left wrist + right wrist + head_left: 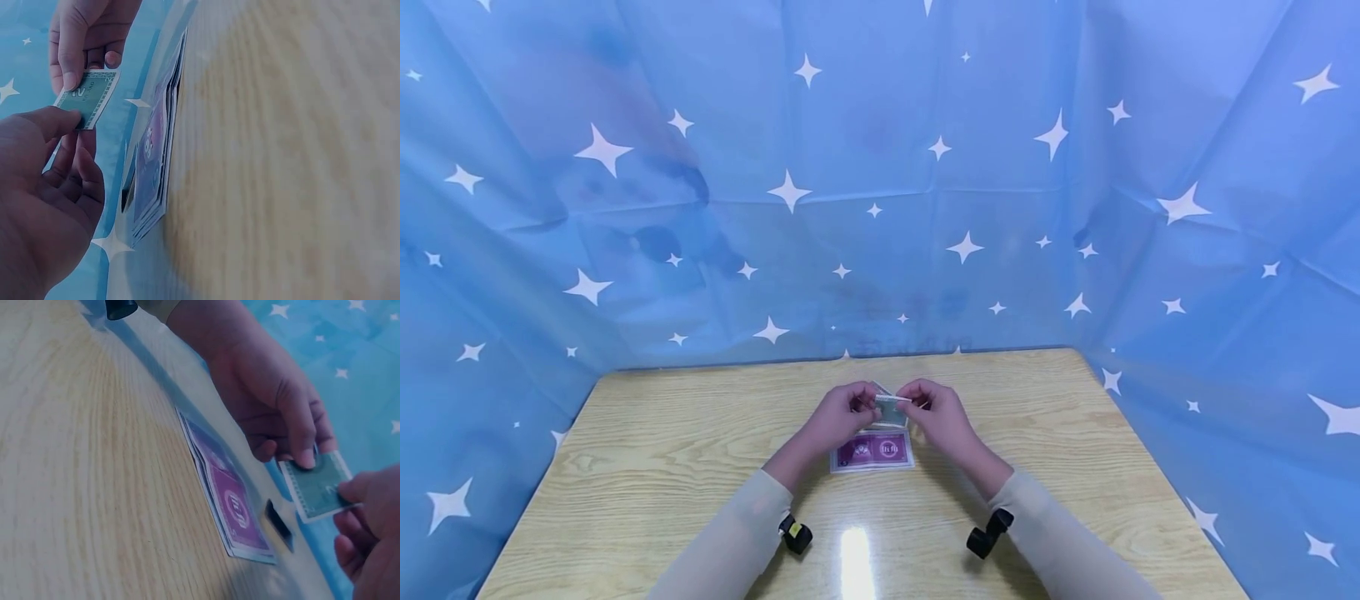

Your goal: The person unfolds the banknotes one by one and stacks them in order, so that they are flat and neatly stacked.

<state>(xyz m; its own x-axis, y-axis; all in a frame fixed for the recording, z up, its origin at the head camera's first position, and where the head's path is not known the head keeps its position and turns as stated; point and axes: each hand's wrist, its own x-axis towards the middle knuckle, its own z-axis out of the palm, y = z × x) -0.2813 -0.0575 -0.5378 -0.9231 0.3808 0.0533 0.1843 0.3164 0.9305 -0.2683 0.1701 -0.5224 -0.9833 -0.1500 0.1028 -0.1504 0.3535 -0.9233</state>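
Observation:
Above the table, my left hand (847, 412) and my right hand (937, 412) hold a small green printed paper note (891, 410) between them. The left thumb and fingers pinch one end of it, seen in the left wrist view. At the opposite end, the right thumb (359, 487) lies on the note's face with the fingers curled behind. A pale border runs round the green print. Just nearer than the hands lies a stack of purple paper notes (872, 451), its layered edges (203, 475) showing in the right wrist view.
A small dark flat piece (279, 525) is on the far side of the purple stack. The light wooden table (685, 467) reaches back to a blue cloth (880, 233) with white stars. Dark wrist cameras (795, 533) sit on both sleeves.

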